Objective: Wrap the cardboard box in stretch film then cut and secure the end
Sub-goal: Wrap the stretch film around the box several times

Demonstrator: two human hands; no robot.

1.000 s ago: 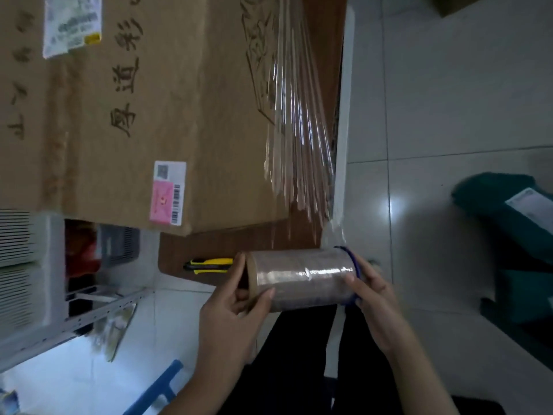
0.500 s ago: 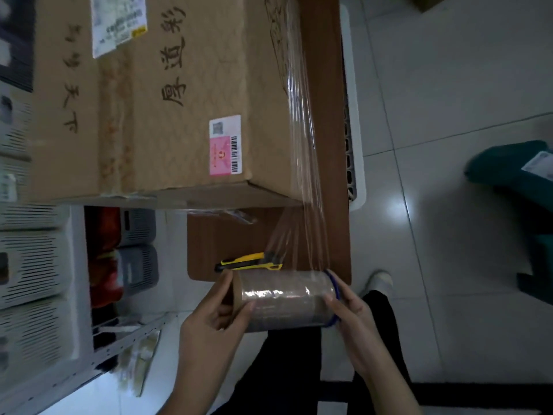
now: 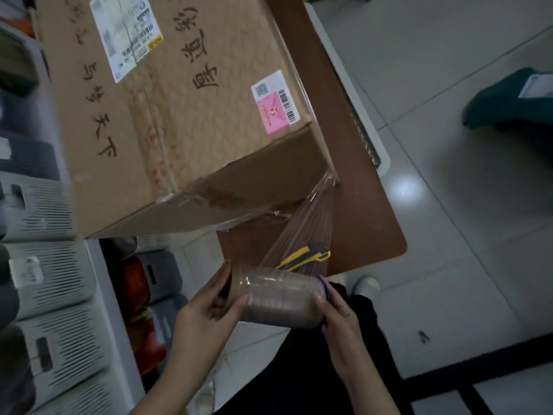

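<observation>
A roll of stretch film (image 3: 279, 298) sits low in the frame, toward 6 o'clock, gripped at both ends. The left hand (image 3: 205, 314) curls round its open cardboard-core end with the thumb laid on the wound film, while the right hand (image 3: 338, 316) clasps the blue-rimmed end, a hold that looks chosen to let the roll turn and pay out under tension. The roll's long axis runs roughly 9 to 3 o'clock, dipping slightly at the right, its core mouth facing 9. From it a taut sheet of film (image 3: 308, 229) rises toward 12 o'clock and narrows to the near bottom corner of the cardboard box (image 3: 179, 115), where it clings; the pull seems meant to carry the wrap round that corner. The box fills the frame from 9 to 12 o'clock, labelled face up, its far end cropped so its long axis cannot be judged. It rests on a brown table (image 3: 368, 205) and overhangs the table's left edge. A yellow utility knife (image 3: 297, 259) lies on the table at the roll's 12 o'clock, seen through the film, apparently kept within reach for the cut. Slatted grey bins (image 3: 51, 280) line the 8 o'clock side.
</observation>
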